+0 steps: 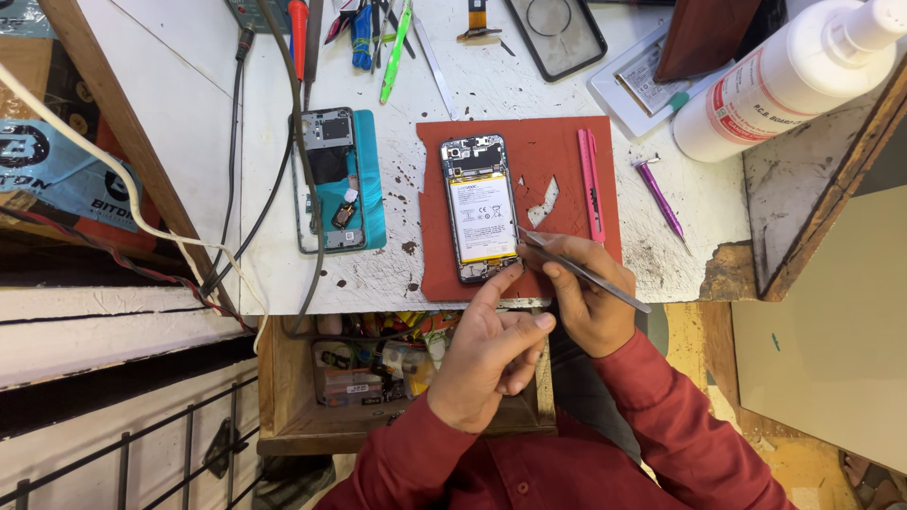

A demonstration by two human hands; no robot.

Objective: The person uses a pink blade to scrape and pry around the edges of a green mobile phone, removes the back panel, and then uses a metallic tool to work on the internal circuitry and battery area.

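Note:
An opened phone point(482, 210), back off and white battery showing, lies on a red mat point(559, 151) on the white workbench. My right hand point(586, 300) grips metal tweezers point(581, 272) whose tips touch the phone's lower right edge. My left hand point(487, 354) holds nothing; its index fingertip rests at the phone's bottom edge, the other fingers curled. Both sleeves are red.
A teal phone back with a frame point(338, 179) lies left of the mat, with dark cables over it. On the mat's right side lies a pink tool point(590, 184); a purple tool point(659, 196) and a white bottle point(784, 80) sit further right. An open drawer point(378, 373) holds parts below the bench.

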